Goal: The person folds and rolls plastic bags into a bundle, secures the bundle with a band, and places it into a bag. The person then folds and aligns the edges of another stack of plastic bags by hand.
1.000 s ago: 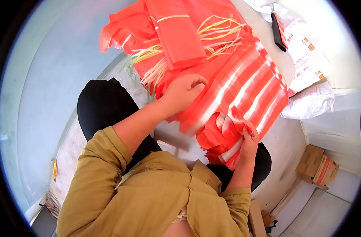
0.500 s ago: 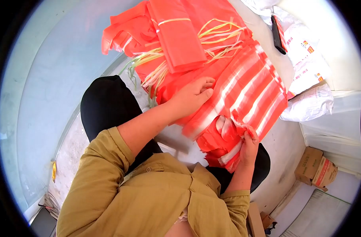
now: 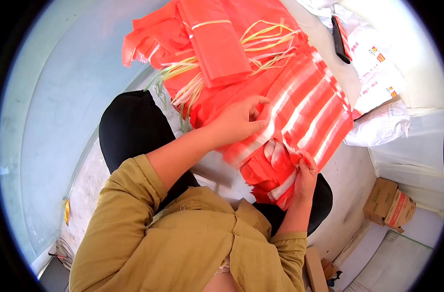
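A wide stack of red plastic sheets with white stripes [image 3: 304, 104] lies across the work surface. Over its left part, near the first white stripe, is my left hand [image 3: 241, 119], its thumb and fingers apart with a gap between them. My right hand [image 3: 305, 177] pinches a gathered edge of the red plastic at the stack's near right corner. Beside it, crumpled red plastic [image 3: 266, 168] hangs down towards my lap. A folded red bundle [image 3: 219, 51] with a pale band round it rests on top of the stack. Yellow and white strips [image 3: 270, 41] stick out on both sides of it.
White printed bags [image 3: 372, 73] and a black and red object [image 3: 341, 41] are at the upper right. Cardboard boxes [image 3: 381, 200] stand at the lower right. My knees [image 3: 132, 129] are below the stack. A yellow item [image 3: 67, 211] lies at the far left.
My left hand has moved right and slightly down over the red sheets, and its thumb and fingers are further apart. My right hand keeps its pinch in nearly the same place.
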### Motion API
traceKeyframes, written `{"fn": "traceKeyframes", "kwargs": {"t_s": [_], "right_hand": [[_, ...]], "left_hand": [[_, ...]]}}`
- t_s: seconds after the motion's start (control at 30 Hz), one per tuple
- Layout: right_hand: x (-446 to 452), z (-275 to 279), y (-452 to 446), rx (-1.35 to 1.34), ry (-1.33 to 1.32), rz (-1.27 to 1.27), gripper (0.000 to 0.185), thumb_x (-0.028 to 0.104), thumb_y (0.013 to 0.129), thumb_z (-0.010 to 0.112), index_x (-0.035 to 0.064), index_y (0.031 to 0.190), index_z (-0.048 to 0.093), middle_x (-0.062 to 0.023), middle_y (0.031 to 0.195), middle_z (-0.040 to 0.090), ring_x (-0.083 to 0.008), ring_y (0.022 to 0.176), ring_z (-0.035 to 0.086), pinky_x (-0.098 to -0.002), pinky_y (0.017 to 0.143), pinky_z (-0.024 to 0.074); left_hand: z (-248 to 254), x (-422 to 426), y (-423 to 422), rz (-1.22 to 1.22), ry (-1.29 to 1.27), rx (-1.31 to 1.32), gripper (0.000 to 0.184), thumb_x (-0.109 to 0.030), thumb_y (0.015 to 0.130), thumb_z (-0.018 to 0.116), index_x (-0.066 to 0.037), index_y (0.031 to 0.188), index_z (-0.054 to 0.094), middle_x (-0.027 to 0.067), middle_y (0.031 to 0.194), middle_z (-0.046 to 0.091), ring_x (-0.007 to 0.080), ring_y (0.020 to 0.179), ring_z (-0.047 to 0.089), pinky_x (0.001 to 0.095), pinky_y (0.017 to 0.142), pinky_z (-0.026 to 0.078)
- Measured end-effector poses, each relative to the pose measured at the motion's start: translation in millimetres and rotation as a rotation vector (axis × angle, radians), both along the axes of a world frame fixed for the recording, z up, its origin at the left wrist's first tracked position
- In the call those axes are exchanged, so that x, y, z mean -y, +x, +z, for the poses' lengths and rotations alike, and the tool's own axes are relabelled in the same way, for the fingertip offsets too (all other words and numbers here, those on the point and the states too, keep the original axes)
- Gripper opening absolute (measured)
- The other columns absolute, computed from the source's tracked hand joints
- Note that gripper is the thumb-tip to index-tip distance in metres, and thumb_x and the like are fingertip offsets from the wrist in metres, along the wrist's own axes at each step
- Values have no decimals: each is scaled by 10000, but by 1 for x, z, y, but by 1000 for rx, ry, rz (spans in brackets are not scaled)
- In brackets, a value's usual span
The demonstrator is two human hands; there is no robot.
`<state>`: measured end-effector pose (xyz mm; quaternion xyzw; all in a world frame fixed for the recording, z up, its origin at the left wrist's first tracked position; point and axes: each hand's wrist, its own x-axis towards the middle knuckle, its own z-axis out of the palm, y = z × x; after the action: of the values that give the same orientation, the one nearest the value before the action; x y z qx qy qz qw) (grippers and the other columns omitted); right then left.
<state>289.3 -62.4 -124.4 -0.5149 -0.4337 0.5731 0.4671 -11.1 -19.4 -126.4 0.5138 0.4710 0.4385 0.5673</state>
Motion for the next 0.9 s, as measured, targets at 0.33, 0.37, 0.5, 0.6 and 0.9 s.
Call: {"fn": "traceKeyframes", "kwargs": {"t_s": [0.33,0.37,0.5,0.6,0.9], "right_hand": [[-1,1,-2,23,16,36,216,50,986,578,-14,1163,683,-70,1133,693,-169,1068,627,-289,983,465],[0,0,-3,32,21,26,213,51,985,579,-13,1159,685,-70,1133,693,-169,1067,628,-289,983,466],[0,0,-6,57,24,2,204,53,983,581,-8,1142,692,-69,1129,694,-170,1065,629,-290,985,469],[0,-2,-5,70,25,8,199,46,978,580,-7,1132,695,-65,1122,695,-172,1065,630,-291,990,468],[-1,6,-6,253,126,164,197,22,914,615,-23,1087,698,-95,1180,671,-219,1158,591,-338,1029,430]], "left_hand": [[37,12,-23,-415,-36,-282,337,-242,932,640,-85,1230,663,103,978,705,173,877,664,313,780,528],[42,12,-26,-435,-52,-257,318,-246,929,648,-73,1194,677,104,972,707,195,886,664,327,793,524],[62,10,-33,-490,-176,-156,295,-276,929,666,-47,1112,704,75,953,704,181,903,647,324,804,509],[46,8,-29,-505,-74,-37,309,-317,934,680,-54,1094,709,48,948,703,148,899,631,311,801,499],[67,12,-38,-638,-306,-87,373,-410,931,699,-64,1071,713,4,826,629,95,705,554,279,587,457]]}}
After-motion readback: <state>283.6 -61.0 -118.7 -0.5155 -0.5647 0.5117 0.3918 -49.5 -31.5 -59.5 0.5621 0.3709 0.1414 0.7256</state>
